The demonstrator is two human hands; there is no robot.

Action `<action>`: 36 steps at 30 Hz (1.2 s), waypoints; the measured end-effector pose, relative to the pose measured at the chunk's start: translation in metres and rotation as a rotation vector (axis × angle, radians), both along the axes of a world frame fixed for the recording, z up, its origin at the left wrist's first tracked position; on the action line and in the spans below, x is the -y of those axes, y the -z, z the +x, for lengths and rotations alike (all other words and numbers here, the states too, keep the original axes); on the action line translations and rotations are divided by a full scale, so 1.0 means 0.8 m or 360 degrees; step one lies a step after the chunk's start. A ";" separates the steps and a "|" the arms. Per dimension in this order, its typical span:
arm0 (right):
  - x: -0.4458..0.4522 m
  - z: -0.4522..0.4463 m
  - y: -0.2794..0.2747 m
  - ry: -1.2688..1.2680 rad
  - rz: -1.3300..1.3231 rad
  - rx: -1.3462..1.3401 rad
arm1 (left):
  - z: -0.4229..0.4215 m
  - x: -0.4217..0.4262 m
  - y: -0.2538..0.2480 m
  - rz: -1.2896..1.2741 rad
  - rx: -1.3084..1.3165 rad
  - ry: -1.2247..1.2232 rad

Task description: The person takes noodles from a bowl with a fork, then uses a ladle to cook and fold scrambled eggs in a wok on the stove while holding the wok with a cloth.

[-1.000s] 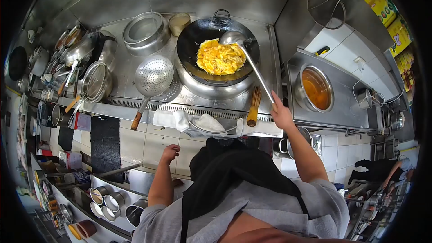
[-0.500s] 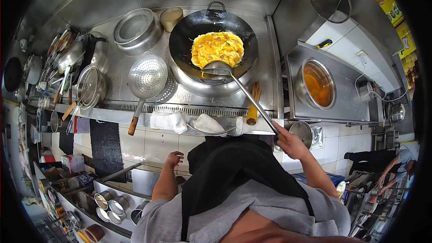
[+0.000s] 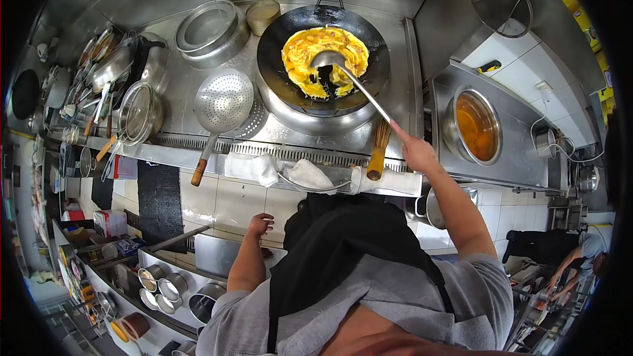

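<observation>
My right hand (image 3: 419, 153) is wrapped round the end of the long handle of a metal ladle (image 3: 359, 86). The ladle's bowl rests in the yellow egg (image 3: 297, 53) cooking in a black wok (image 3: 270, 69). Dark wok surface shows through a gap in the egg just below the bowl. The wok sits on a round metal burner ring (image 3: 316, 122). My left hand (image 3: 261, 225) hangs low in front of the stove with nothing in it, its fingers loosely bent and apart.
Left of the wok lie a perforated skimmer (image 3: 224, 101) and stacked metal pots (image 3: 210, 36). A bamboo brush (image 3: 377, 155) and white cloths (image 3: 306, 175) are along the front edge. To the right stands a bowl of orange liquid (image 3: 476, 125). Another person (image 3: 573, 254) works at far right.
My right hand has moved forward, pushing the ladle's bowl away from me into the egg, which now has a gap. The left hand stays low. The view has shifted slightly.
</observation>
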State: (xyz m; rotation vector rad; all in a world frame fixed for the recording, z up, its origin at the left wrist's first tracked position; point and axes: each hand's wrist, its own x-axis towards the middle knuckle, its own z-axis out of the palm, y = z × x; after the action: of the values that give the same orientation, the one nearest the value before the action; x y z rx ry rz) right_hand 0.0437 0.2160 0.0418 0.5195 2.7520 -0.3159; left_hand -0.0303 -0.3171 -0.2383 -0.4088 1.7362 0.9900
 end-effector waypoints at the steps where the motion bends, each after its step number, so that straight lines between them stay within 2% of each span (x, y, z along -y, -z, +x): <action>1: -0.001 -0.011 -0.001 0.0030 -0.0009 0.0005 | 0.006 0.000 -0.009 -0.0033 -0.0005 -0.0018; 6: 0.003 -0.051 -0.003 0.0135 0.0052 0.0075 | 0.026 0.030 0.021 -0.0058 0.0035 -0.0061; 25: 0.013 -0.062 -0.005 0.0216 -0.0020 0.0045 | 0.014 0.007 -0.001 0.0030 -0.0089 -0.0056; 28: 0.011 -0.047 0.005 0.0227 -0.0167 -0.0084 | 0.013 0.006 -0.001 0.0059 -0.0057 -0.0079; 30: 0.005 -0.031 0.022 0.0196 -0.0387 -0.0453 | 0.014 0.010 0.000 0.0064 -0.0049 -0.0033; 32: 0.002 -0.024 0.020 0.0254 -0.0427 -0.0382 | 0.018 0.013 0.002 0.0084 -0.0026 -0.0061; 34: -0.001 -0.017 0.020 0.0234 -0.0488 -0.0636 | 0.026 0.020 0.009 0.0097 -0.0001 -0.0100; 36: -0.006 -0.024 0.019 0.0304 -0.0576 -0.0651 | 0.032 0.027 0.019 0.0068 0.0052 -0.0143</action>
State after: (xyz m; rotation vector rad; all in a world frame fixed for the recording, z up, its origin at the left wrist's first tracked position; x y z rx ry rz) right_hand 0.0243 0.2211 0.0266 0.6804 2.9214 -1.0483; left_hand -0.0046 -0.3387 -0.2535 -0.4763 1.6765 1.0772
